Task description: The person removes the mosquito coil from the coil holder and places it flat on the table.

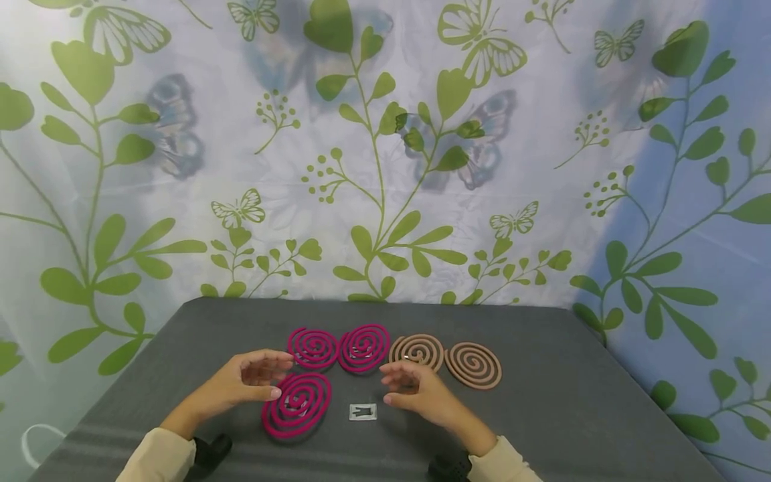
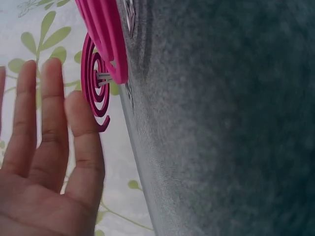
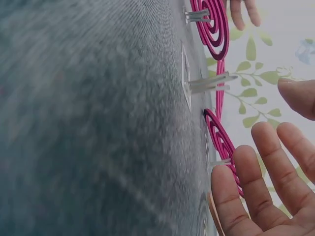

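Three pink mosquito coils (image 1: 296,406) rest on small metal stands on the grey table, two at the back and one nearer me at the left. Beside them at the back right lie two tan coils (image 1: 474,365). A bare metal stand (image 1: 364,412) with upright prongs sits between my hands. My left hand (image 1: 255,380) hovers by the near pink coil, overlapping its edge in the head view, fingers loosely bent and holding nothing. To the right of the stand, my right hand (image 1: 418,389) is raised with relaxed fingers, also holding nothing; its fingertips overlap a tan coil in the head view.
The grey cloth-covered table (image 1: 572,415) runs back to a hanging curtain (image 1: 385,154) printed with green leaves and butterflies. A white loop (image 1: 30,438) shows past the table's left edge. Black wrist devices (image 1: 211,455) sit under both forearms.
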{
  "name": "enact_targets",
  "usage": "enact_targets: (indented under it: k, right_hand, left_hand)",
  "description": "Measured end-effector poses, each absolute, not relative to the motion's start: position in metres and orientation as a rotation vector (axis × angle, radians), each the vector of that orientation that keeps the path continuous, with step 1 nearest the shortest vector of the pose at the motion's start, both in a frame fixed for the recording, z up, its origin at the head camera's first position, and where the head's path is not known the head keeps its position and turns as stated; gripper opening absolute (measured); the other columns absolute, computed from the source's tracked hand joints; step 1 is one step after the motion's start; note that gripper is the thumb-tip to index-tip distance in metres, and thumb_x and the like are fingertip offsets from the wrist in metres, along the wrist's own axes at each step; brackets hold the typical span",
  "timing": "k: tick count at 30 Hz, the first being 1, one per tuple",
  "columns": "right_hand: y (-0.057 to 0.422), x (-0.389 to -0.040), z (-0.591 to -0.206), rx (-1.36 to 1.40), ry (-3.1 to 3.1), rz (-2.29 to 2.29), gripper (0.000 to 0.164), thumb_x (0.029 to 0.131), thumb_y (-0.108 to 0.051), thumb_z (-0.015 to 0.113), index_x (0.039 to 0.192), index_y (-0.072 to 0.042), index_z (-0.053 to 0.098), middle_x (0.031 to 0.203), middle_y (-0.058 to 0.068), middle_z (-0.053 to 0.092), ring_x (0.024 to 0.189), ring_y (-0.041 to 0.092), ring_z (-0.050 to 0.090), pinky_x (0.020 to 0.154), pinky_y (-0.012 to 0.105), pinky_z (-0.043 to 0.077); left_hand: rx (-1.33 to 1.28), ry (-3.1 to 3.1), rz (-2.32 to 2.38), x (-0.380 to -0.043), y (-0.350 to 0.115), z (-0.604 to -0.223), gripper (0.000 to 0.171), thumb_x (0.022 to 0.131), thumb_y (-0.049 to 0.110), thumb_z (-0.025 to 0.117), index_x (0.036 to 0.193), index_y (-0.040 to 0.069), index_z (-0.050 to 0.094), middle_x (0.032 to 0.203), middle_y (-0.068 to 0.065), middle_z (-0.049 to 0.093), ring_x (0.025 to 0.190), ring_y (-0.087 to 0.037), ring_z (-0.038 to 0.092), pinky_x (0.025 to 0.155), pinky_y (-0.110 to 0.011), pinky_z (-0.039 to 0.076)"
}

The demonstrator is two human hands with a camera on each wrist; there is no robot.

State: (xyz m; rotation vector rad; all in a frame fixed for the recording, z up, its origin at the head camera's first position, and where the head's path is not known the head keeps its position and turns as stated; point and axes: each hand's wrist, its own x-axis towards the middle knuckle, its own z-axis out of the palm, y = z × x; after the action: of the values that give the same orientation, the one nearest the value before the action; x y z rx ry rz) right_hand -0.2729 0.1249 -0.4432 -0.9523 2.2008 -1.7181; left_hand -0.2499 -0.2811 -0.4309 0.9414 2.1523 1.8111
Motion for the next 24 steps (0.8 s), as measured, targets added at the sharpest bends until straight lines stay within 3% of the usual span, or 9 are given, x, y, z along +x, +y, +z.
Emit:
enact_targets:
  k: [6,14,21,24]
  right_hand:
    - [0.116,-0.274,-0.442,-0.964,2.189,-1.685,0.049,0.097,-0.003,0.079,0.136,0.018,0.060,0.123,0.037,0.067,0.108,0.040,0.065,0.089,0.025,0.056]
    - [0.100,-0.276,-0.440,-0.960,2.199,-1.605,0.049,0.096,-0.004,0.081,0.137,0.015,0.062,0.123,0.032,0.069,0.109,0.035,0.067,0.089,0.026,0.056]
    - [0.088,-0.280,-0.440,-0.922,2.221,-1.524,0.051,0.096,-0.004,0.082,0.141,0.011,0.062,0.125,0.028,0.069,0.110,0.038,0.066,0.088,0.026,0.055]
    - [0.082,-0.282,-0.437,-0.903,2.236,-1.495,0.051,0.096,-0.004,0.082,0.141,0.009,0.063,0.124,0.024,0.070,0.107,0.032,0.067,0.088,0.028,0.056]
  left_hand:
    - [0.899,2.143,1.787,-0.252,-0.287,-0.433,0.055,0.101,-0.001,0.071,0.150,-0.014,0.051,0.143,-0.010,0.066,0.126,-0.018,0.068,0.100,-0.029,0.056]
    - [0.771,2.213,1.702,-0.251,-0.296,-0.433,0.068,0.099,0.005,0.075,0.153,-0.019,0.041,0.151,-0.042,0.048,0.130,-0.026,0.063,0.098,-0.031,0.057]
    - [0.644,2.192,1.621,-0.250,-0.301,-0.430,0.075,0.097,0.008,0.078,0.157,-0.015,0.039,0.155,-0.039,0.045,0.126,-0.033,0.057,0.094,-0.038,0.059]
    - [0.616,2.175,1.601,-0.258,-0.311,-0.442,0.077,0.096,0.012,0.081,0.159,-0.009,0.042,0.154,-0.032,0.049,0.123,-0.031,0.057,0.093,-0.040,0.058]
